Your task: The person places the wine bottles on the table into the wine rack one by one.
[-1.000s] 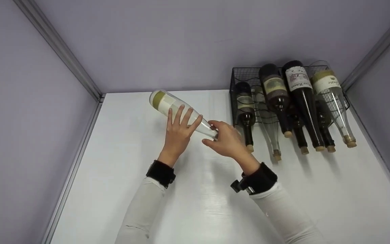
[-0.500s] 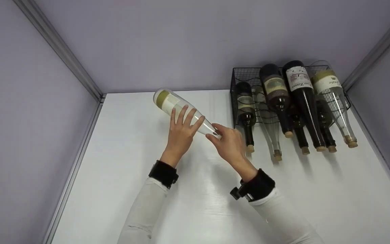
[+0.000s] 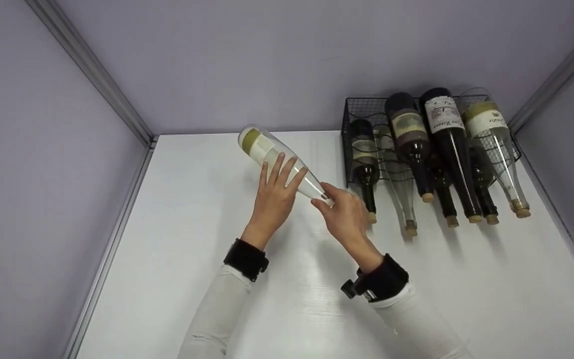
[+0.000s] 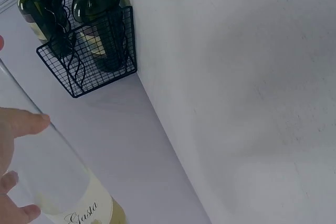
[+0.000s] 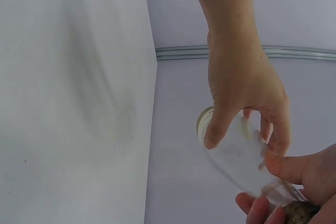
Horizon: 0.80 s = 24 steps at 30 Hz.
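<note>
A clear glass wine bottle (image 3: 263,146) with a pale label and a gold band slants above the white table, its base toward the back left. My left hand (image 3: 274,199) grips its body from the near side with spread fingers; in the right wrist view, digits of the left hand (image 5: 244,93) lie on both sides of the glass. At the neck, my right hand (image 3: 344,214) holds the bottle between thumb and fingers. The cork (image 5: 300,213) shows beside the right palm in the right wrist view. In the left wrist view, fingers (image 4: 26,123) touch the glass.
A black wire rack (image 3: 347,144) stands against the back wall at the right. Several corked bottles lie in it, necks toward me, including a dark bottle (image 3: 444,124) with a white label and a clear bottle (image 3: 496,144) at the right end. Walls enclose the table (image 3: 177,224).
Both hands have carried the bottle slightly to the right, and it now slants more steeply. The right hand has closed in more tightly round the neck.
</note>
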Motion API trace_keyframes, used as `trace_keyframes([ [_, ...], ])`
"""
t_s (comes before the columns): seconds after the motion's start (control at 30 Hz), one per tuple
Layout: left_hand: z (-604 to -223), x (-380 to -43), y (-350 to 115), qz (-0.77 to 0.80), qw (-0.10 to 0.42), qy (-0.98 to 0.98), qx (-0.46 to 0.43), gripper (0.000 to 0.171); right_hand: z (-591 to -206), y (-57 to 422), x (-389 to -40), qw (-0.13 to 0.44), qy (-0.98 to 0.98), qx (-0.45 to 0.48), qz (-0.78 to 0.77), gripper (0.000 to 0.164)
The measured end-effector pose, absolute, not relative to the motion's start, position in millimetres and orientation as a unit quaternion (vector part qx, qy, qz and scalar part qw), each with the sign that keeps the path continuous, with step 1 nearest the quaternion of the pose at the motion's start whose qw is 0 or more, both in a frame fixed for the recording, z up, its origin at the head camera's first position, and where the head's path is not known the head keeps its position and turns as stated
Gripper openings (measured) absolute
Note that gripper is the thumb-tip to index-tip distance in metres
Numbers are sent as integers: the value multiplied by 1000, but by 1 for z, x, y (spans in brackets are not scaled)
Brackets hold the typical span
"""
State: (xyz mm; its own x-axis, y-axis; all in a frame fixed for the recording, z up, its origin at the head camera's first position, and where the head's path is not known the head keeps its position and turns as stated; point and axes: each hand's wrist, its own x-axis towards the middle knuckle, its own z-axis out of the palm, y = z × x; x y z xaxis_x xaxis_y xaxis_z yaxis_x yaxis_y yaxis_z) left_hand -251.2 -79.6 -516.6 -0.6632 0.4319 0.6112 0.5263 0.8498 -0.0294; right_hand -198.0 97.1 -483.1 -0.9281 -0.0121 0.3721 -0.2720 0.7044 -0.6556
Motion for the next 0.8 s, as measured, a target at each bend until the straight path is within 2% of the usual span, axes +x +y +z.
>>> trace_keyframes([
  [0.27,-514,-238,-74,-170,286,-911,-244,67,-485,102,-195,186,-906,66,375,39],
  [0.5,-520,-231,-69,-261,273,-906,-188,68,-485,107,-192,182,-904,39,384,40],
  [0.8,-517,-226,-61,-346,199,-908,-126,69,-486,114,-187,162,-882,6,442,46],
])
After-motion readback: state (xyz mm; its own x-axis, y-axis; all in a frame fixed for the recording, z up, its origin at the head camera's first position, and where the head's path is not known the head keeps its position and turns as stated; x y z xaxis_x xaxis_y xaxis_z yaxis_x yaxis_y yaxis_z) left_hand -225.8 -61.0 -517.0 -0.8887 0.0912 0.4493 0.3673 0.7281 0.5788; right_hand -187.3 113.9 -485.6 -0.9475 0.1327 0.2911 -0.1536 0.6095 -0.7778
